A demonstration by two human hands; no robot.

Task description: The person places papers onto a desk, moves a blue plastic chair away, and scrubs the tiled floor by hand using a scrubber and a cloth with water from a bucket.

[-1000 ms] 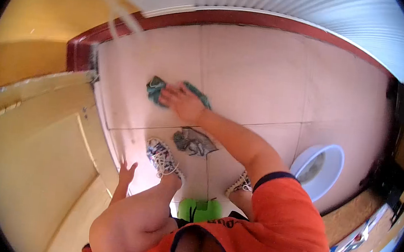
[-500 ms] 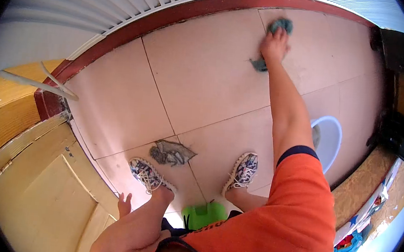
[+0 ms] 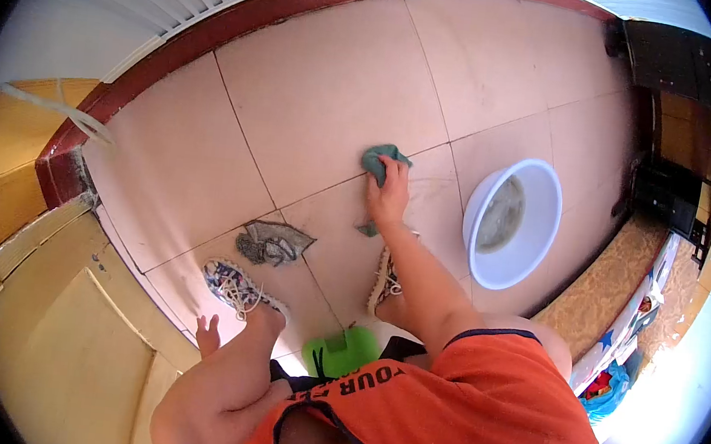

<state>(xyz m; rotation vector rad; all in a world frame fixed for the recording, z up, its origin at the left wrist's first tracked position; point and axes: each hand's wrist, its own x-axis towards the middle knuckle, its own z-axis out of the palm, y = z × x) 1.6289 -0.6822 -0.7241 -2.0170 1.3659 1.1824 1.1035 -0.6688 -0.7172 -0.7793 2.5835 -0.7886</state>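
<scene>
Pressing a dark green cleaning cloth (image 3: 376,159) against the pinkish floor tiles (image 3: 317,90), the right hand (image 3: 388,193) reaches forward with its fingers bent over the fabric, grasping it. Most of the cloth bunches at twelve o'clock from the knuckles, while a matching green corner shows near the wrist, at seven o'clock; the palm hides whether the two join.

The left hand (image 3: 207,336) hangs beyond the left knee, its fingers spread and released, with the left patterned sneaker (image 3: 238,288) at one o'clock from it and a yellowish cabinet door (image 3: 63,322) at nine.

At three o'clock from the right hand, a pale blue plastic basin (image 3: 543,231) holds cloudy greyish water (image 3: 502,215). At eight o'clock, a crumpled grey rag (image 3: 272,242) lies flat across a tile joint, just beside the left sneaker. The right patterned sneaker (image 3: 388,285) sits at six o'clock, partly covered by the forearm. Farther along that line, a bright green plastic object (image 3: 343,353) rests between the legs, its shape partly hidden.
</scene>
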